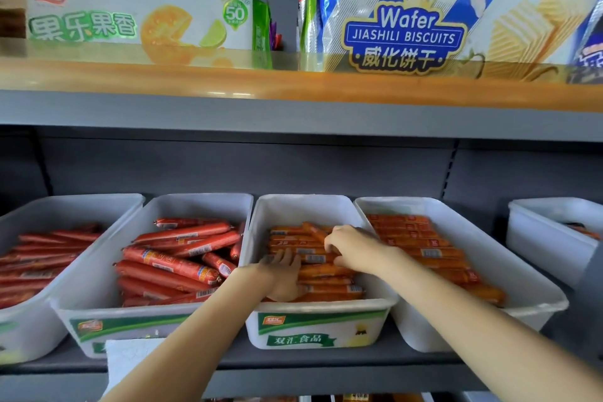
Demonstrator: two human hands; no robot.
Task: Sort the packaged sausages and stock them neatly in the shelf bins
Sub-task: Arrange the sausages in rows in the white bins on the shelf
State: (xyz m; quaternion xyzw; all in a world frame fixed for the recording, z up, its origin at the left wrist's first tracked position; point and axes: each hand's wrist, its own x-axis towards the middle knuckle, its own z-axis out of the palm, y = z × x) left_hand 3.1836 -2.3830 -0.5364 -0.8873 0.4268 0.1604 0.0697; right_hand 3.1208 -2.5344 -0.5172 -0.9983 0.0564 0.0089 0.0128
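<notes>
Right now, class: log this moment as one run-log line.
left hand flat on orange sausages | right hand fingering same pile | third bin | red bin jumbled

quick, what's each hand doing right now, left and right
Left hand: open, fingers flat on the orange sausages in the third bin.
Right hand: fingers curled on one orange sausage there.

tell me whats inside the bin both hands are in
The bin holds orange packaged sausages lying crosswise in rows. The left hand rests flat on them; the right hand grips one. Lower layers are covered.
</notes>
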